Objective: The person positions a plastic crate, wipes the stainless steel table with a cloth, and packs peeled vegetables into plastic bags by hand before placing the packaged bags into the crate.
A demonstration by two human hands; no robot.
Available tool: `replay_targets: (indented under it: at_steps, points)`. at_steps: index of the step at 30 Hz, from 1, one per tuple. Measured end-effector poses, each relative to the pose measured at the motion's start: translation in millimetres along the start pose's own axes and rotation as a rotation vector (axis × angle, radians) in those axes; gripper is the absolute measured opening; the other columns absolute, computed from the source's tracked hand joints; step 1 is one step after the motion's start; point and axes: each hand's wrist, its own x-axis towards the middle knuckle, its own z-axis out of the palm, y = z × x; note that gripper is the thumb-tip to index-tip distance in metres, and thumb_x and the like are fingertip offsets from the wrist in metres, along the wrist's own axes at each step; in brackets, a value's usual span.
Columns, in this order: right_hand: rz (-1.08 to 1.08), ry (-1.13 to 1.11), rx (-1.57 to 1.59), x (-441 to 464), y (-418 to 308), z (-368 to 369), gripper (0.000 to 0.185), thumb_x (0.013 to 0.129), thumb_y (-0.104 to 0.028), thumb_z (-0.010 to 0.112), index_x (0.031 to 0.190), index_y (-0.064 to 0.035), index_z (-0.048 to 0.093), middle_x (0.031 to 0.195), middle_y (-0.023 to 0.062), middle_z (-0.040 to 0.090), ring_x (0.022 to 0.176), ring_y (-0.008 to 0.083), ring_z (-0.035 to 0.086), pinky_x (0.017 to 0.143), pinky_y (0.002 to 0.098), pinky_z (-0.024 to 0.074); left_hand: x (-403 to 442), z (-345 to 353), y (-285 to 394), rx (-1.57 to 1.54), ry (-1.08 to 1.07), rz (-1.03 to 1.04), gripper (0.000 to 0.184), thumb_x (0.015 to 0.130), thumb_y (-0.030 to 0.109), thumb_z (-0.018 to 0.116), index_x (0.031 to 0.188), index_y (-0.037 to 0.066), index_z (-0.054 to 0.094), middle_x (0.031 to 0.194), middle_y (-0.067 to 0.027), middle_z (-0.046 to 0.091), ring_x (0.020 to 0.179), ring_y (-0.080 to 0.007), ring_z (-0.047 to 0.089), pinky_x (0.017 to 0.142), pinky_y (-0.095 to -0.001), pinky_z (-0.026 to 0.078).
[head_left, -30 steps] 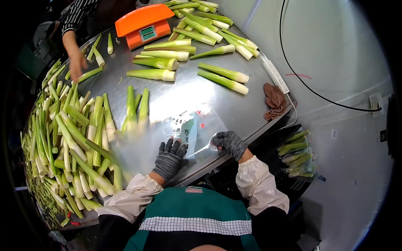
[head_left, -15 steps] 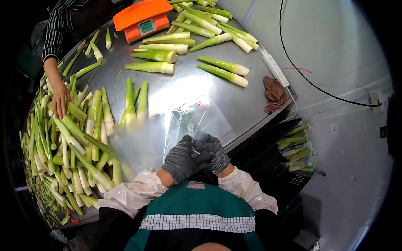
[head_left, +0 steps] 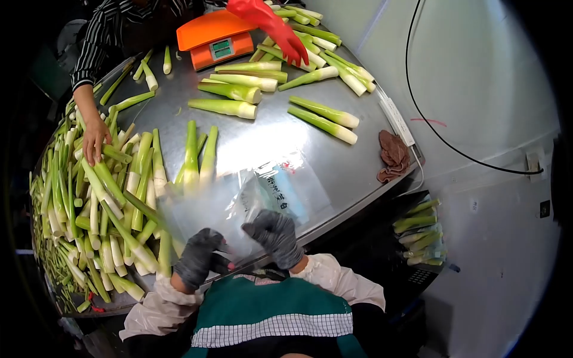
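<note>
Clear plastic bags (head_left: 313,200) with dark printed characters lie flat at the near edge of the metal table. My left hand (head_left: 200,259), in a grey knit glove, is beside their near left edge, with its thumb and fingers apart. Over the near side of the bags, my gloved right hand (head_left: 276,237) has its fingers pinched together on the thin film of a bag. Just beyond the bags' left part stand out a few green and white water bamboo stalks (head_left: 191,158), their near ends blurred behind the film.
A large pile of stalks (head_left: 128,197) covers the table's left side, where a co-worker's bare hand (head_left: 95,140) rests. A red-gloved hand (head_left: 286,42) reaches over stalks beside an orange scale (head_left: 215,36). A brown cloth (head_left: 393,156) and power strip (head_left: 397,121) lie right; bagged stalks (head_left: 422,232) sit below.
My hands have moved apart: the left went left and toward me, the right slightly left and nearer. A red-gloved hand has come in at the top. More of the bag's print shows.
</note>
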Motion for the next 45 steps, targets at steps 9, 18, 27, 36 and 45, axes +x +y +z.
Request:
replay_targets:
  at_steps: [9,18,27,36,45]
  points:
    - [-0.502,-0.544,-0.236,4,7,29,0.012,0.07,-0.012,0.061,0.078,-0.0037,0.058,0.079,0.0094,0.057,0.071,0.0266,0.054,0.062,0.0343,0.044,-3,-26,-7,0.825,0.495,0.792,0.023,0.07,0.02,0.058,0.085,0.002,0.053,0.087,-0.0124,0.052,0.078,-0.026,0.052,0.064,-0.0339,0.043]
    - [-0.456,-0.214,-1.099,94,27,-76,0.022,0.074,-0.025,0.055,0.082,-0.0044,0.057,0.071,0.0092,0.057,0.072,0.0231,0.057,0.066,0.0338,0.0459,12,-50,-8,0.334,0.795,0.981,0.038,0.072,0.005,0.062,0.106,0.003,0.043,0.092,-0.005,0.048,0.083,-0.0142,0.047,0.071,-0.0266,0.042]
    - [0.245,-0.217,-1.738,279,2,-186,0.115,0.048,-0.05,0.074,0.133,-0.0071,0.009,0.136,0.0179,0.016,0.127,0.0322,0.012,0.102,0.0455,0.0113,17,-37,10,0.78,0.769,1.042,0.025,0.068,-0.006,0.043,0.091,-0.001,0.051,0.092,-0.0135,0.048,0.084,-0.0263,0.048,0.077,-0.0336,0.039]
    - [0.36,-0.246,-1.773,316,40,-166,0.097,0.055,-0.038,0.071,0.131,-0.0103,0.018,0.123,0.0191,0.035,0.113,0.033,0.037,0.093,0.0451,0.0294,11,-24,28,1.113,0.946,0.955,0.048,0.069,-0.008,0.04,0.116,0.001,0.047,0.107,-0.0178,0.039,0.093,-0.0299,0.047,0.079,-0.0345,0.04]
    - [0.042,0.087,-1.664,299,34,-176,0.034,0.068,-0.024,0.06,0.096,-0.008,0.051,0.091,0.0149,0.058,0.088,0.0299,0.055,0.076,0.0397,0.0422,-20,-28,59,1.275,0.829,0.745,0.036,0.074,-0.003,0.047,0.109,0.002,0.05,0.089,-0.0216,0.056,0.079,-0.0333,0.056,0.07,-0.036,0.045]
